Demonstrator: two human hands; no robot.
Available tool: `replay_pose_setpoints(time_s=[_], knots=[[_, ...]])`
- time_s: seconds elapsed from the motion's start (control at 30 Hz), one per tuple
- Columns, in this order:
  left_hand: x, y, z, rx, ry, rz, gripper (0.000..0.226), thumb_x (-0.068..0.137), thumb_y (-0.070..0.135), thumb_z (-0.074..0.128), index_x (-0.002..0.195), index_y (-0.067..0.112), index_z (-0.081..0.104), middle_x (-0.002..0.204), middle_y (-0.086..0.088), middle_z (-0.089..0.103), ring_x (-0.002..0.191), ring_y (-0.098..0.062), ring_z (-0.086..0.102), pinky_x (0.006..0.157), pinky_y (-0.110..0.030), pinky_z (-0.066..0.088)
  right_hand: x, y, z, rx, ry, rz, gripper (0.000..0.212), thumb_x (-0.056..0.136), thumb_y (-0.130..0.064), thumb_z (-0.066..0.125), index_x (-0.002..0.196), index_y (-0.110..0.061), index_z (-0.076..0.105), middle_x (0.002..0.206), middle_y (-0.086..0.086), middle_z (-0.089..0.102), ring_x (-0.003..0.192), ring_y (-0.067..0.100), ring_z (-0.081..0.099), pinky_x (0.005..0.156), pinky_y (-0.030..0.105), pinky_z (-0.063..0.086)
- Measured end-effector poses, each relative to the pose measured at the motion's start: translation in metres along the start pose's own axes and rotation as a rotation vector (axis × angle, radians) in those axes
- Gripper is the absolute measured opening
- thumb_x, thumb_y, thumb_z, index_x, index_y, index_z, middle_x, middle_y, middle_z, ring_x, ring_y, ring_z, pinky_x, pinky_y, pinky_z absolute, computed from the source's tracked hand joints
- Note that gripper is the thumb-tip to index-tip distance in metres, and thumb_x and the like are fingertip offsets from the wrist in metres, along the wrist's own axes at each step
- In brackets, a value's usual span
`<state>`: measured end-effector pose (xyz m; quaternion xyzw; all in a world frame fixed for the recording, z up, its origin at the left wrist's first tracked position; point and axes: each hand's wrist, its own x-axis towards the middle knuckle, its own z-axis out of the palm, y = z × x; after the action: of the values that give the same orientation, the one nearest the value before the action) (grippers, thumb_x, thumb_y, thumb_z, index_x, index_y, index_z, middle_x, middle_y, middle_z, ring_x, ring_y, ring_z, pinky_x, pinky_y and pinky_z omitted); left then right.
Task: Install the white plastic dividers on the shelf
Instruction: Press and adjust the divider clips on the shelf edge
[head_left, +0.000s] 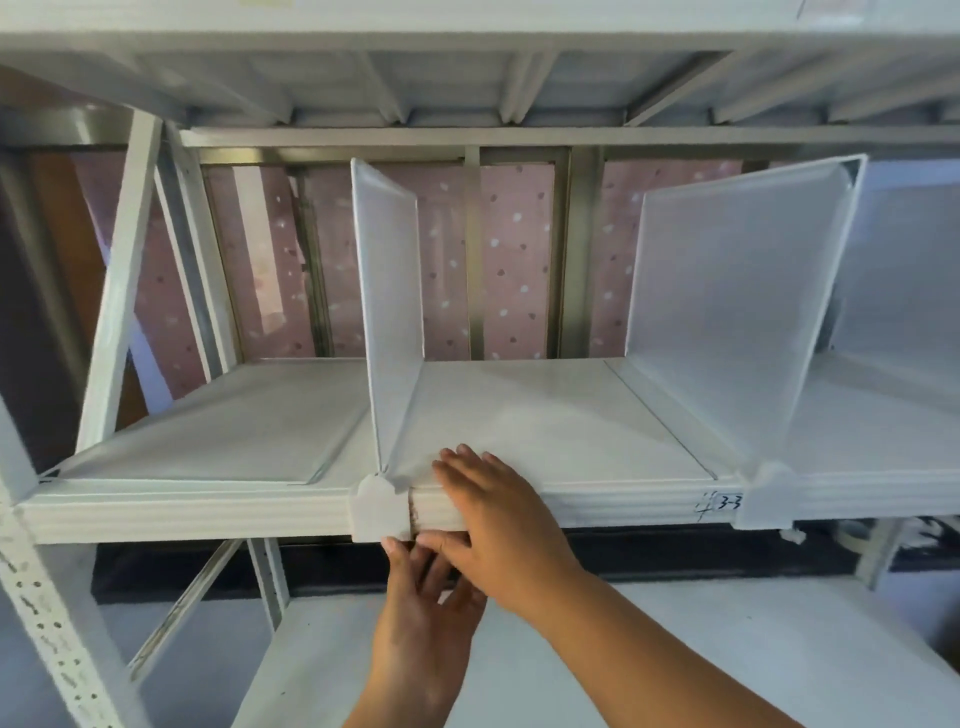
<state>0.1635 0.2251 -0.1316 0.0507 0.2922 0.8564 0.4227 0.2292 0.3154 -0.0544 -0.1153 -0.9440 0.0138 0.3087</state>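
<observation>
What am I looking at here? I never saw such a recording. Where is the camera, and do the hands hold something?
There is no machine here: a person works with two bare hands, and the single picture comes from a camera worn on the head, looking forward and down. In front stands a white metal rack. On its middle shelf the left divider and the right divider, both translucent plastic, stand upright, each fixed by a white clip at the front edge. The right hand lies over that edge beside the left clip, fingers flat on the shelf. The left hand reaches up from below to the same spot. Neither hand holds a loose thing.
</observation>
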Motion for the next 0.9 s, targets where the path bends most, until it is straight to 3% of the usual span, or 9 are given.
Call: replay_pose_setpoints(time_s=[0.07, 0.1, 0.17, 0.23, 0.27, 0.33, 0.47, 0.7, 0.9], knots=[[0.002, -0.033, 0.007, 0.000, -0.021, 0.043, 0.064, 0.098, 0.071, 0.044, 0.116, 0.022, 0.081, 0.120, -0.002, 0.080, 0.125, -0.031, 0.071, 0.104, -0.064, 0.049, -0.026, 0.012, -0.013, 0.043, 0.021, 0.004, 0.068, 0.096, -0.057, 0.048, 0.151, -0.018, 0.036, 0.161, -0.001, 0.033, 0.150, 0.014, 0.018, 0.122, 0.032, 0.012], [0.007, -0.051, 0.015, -0.001, -0.178, -0.021, 0.056, 0.105, 0.067, 0.030, 0.113, 0.037, 0.077, 0.110, 0.017, 0.076, 0.137, -0.023, 0.062, 0.117, -0.071, 0.034, -0.040, 0.019, -0.021, 0.043, 0.031, 0.002, 0.063, 0.097, -0.056, 0.046, 0.147, -0.019, 0.041, 0.159, -0.002, 0.037, 0.150, 0.013, 0.021, 0.121, 0.032, 0.017], [0.001, -0.095, 0.026, 0.488, -0.277, 0.309, 0.059, 0.113, 0.052, 0.012, 0.120, 0.042, 0.070, 0.110, 0.039, 0.051, 0.150, -0.017, 0.046, 0.127, -0.068, -0.005, -0.075, 0.043, -0.044, -0.018, 0.081, -0.014, 0.048, 0.099, -0.052, 0.048, 0.134, -0.019, 0.055, 0.147, -0.003, 0.052, 0.142, 0.012, 0.038, 0.113, 0.033, 0.037], [-0.002, -0.131, 0.042, -0.119, -0.137, -0.154, 0.072, 0.099, 0.071, 0.045, 0.126, 0.013, 0.078, 0.114, 0.011, 0.078, 0.131, -0.031, 0.066, 0.120, -0.076, 0.022, -0.111, 0.072, -0.069, -0.100, 0.157, 0.002, 0.037, 0.099, -0.048, 0.053, 0.117, -0.019, 0.067, 0.131, -0.004, 0.064, 0.122, 0.012, 0.059, 0.096, 0.032, 0.054], [-0.009, -0.145, 0.051, -0.100, -0.059, -0.356, 0.088, 0.086, 0.078, 0.059, 0.131, 0.004, 0.073, 0.116, -0.015, 0.081, 0.117, -0.044, 0.072, 0.110, -0.077, 0.038, -0.125, 0.085, -0.081, -0.135, 0.195, 0.027, 0.034, 0.099, -0.047, 0.055, 0.111, -0.019, 0.070, 0.123, -0.004, 0.068, 0.111, 0.013, 0.065, 0.087, 0.032, 0.057], [-0.017, -0.168, 0.076, -0.178, -0.110, -0.540, 0.099, 0.075, 0.083, 0.065, 0.132, 0.002, 0.069, 0.118, -0.033, 0.075, 0.108, -0.058, 0.071, 0.100, -0.072, 0.052, -0.150, 0.113, -0.104, -0.203, 0.260, 0.105, 0.033, 0.098, -0.047, 0.057, 0.101, -0.018, 0.073, 0.107, -0.005, 0.071, 0.092, 0.013, 0.068, 0.077, 0.028, 0.056], [-0.028, -0.194, 0.126, -0.176, -0.070, -0.610, 0.105, 0.069, 0.083, 0.069, 0.137, 0.002, 0.065, 0.127, -0.038, 0.069, 0.116, -0.059, 0.067, 0.096, -0.064, 0.058, -0.181, 0.169, -0.155, -0.304, 0.333, 0.315, 0.033, 0.095, -0.050, 0.060, 0.092, -0.018, 0.067, 0.088, -0.006, 0.062, 0.081, 0.015, 0.058, 0.068, 0.028, 0.050], [-0.015, -0.210, 0.173, -0.221, -0.135, -0.634, 0.117, 0.070, 0.087, 0.062, 0.146, 0.000, 0.050, 0.138, -0.045, 0.059, 0.126, -0.061, 0.060, 0.103, -0.065, 0.054, -0.163, 0.233, -0.182, -0.063, -0.027, 0.500, 0.077, 0.081, -0.046, 0.077, 0.145, -0.016, 0.046, 0.142, -0.002, 0.049, 0.128, 0.017, 0.047, 0.103, 0.030, 0.039], [-0.005, -0.210, 0.177, -0.365, -0.190, -0.637, 0.116, 0.082, 0.080, 0.061, 0.146, -0.015, 0.046, 0.142, -0.049, 0.051, 0.132, -0.063, 0.054, 0.122, -0.057, 0.039, -0.139, 0.252, -0.174, 0.070, -0.149, 0.565, 0.065, 0.085, -0.040, 0.076, 0.143, -0.022, 0.053, 0.147, -0.004, 0.053, 0.131, 0.013, 0.049, 0.103, 0.021, 0.033]])
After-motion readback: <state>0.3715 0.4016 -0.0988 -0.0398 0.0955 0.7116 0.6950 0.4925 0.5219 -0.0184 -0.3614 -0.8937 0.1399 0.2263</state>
